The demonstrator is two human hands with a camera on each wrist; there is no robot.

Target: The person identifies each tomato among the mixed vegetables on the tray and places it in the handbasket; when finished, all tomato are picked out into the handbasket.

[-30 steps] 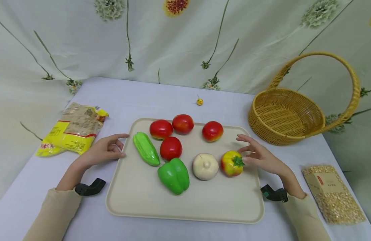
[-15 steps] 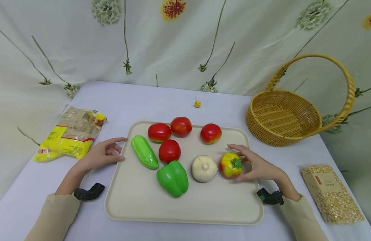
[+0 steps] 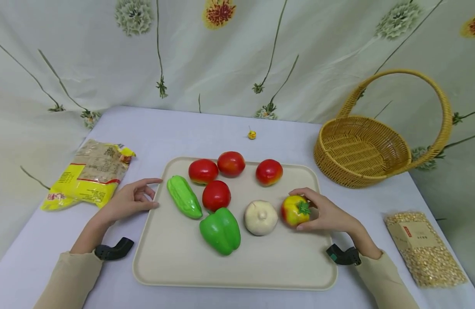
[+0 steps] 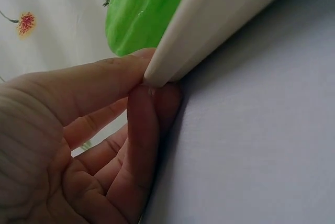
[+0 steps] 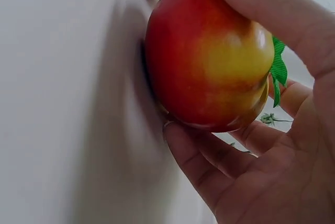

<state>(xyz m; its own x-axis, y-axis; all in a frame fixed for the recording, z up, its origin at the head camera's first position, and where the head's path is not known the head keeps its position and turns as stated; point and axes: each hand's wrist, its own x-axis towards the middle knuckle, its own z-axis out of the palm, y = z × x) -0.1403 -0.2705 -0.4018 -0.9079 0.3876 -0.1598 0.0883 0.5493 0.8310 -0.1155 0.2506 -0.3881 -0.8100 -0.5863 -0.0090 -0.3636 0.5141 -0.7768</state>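
My right hand grips a yellow-and-red fruit with a green leafy top, thumb on its near side and fingers on its far side. In the right wrist view the fruit sits between thumb and fingers, close to the tray surface. My left hand pinches the left rim of the beige tray; in the left wrist view the thumb and fingertips meet the tray's edge. On the tray lie a long green vegetable, a green pepper, a white bulb and several red tomatoes.
A wicker basket with a tall handle stands at the back right. A bag of grains lies at the right, and yellow bags lie at the left. A tiny yellow item is behind the tray. Floral cloth hangs behind.
My right hand has moved left and its thumb has come down to the near side of the yellow-and-red fruit, closing round it. The left hand stays at the rim; the head view has shifted slightly.
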